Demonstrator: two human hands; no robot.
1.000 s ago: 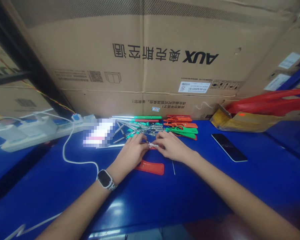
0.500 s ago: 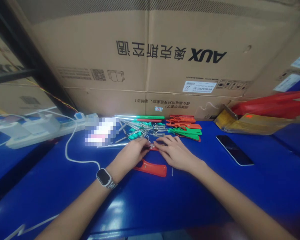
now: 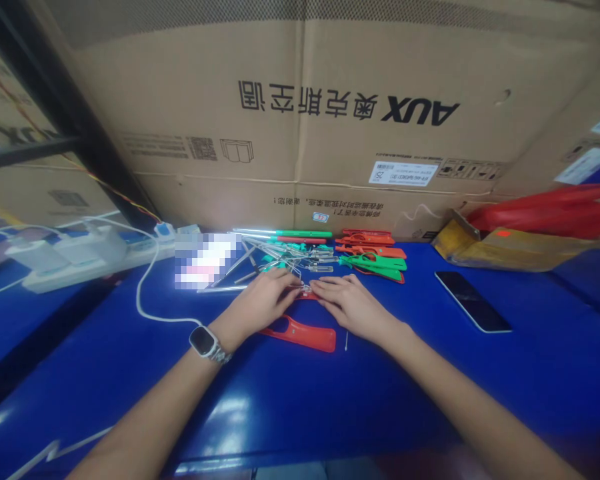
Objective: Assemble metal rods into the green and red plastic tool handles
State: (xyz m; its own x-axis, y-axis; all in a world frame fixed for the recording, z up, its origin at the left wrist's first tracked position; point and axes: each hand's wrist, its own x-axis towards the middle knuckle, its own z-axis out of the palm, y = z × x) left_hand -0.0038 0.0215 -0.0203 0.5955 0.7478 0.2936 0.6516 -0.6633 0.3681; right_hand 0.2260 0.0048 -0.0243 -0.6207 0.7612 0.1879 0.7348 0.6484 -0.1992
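Between my fingertips a red plastic handle shell (image 3: 307, 295) lies on the blue table, with small pale parts in it. My left hand (image 3: 266, 301) pinches its left end, thumb and fingers drawn together. From the other side my right hand (image 3: 356, 307) presses its fingers on the right end. Much of this shell is hidden under the fingers. Closer to me lies a second red handle shell (image 3: 313, 337), its finger-hole loop partly behind my left hand. A thin small pin (image 3: 347, 341) rests to the right of it.
Behind my hands is a pile of metal rods and small metal parts (image 3: 300, 253). Green handle shells (image 3: 387, 265) and orange ones (image 3: 365, 238) lie to its right. A phone (image 3: 473, 302), a yellow-taped box (image 3: 505, 249), a power strip (image 3: 55, 277) and a large carton (image 3: 330, 60) surround this.
My left hand has shifted slightly, and more of the nearer red shell's loop shows. Both hands stay at the same red shell. The whole view has shifted slightly.
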